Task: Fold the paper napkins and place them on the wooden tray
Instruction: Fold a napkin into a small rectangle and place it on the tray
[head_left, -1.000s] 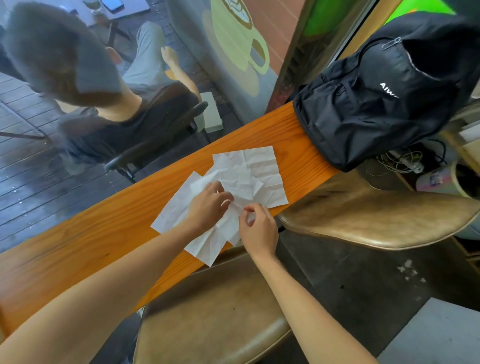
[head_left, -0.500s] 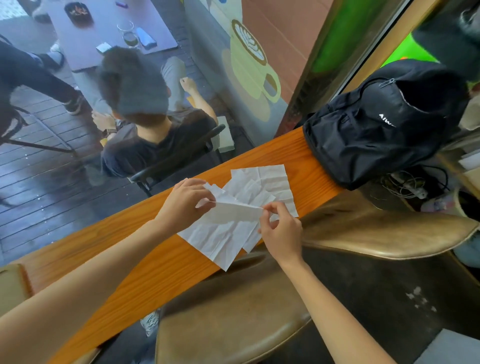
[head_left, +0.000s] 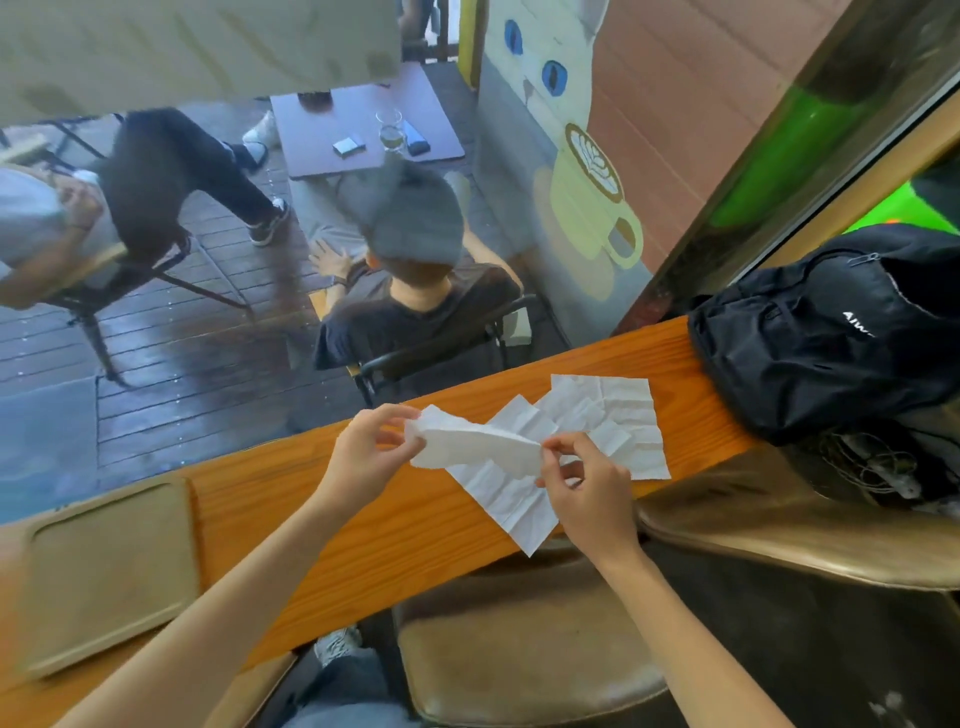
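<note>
Head view: a person's left hand (head_left: 363, 457) and right hand (head_left: 587, 488) each pinch an end of a white paper napkin (head_left: 475, 441), its grip closed on the sheet and lifting it just above the orange wooden worktop (head_left: 405, 525). More creased napkins (head_left: 602, 415) lie flat on the worktop beneath and to the right. A wooden tray (head_left: 111, 571) sits at the left, well apart. A black backpack (head_left: 831, 332) at the right shows white lettering, partly readable as "AIW".
</note>
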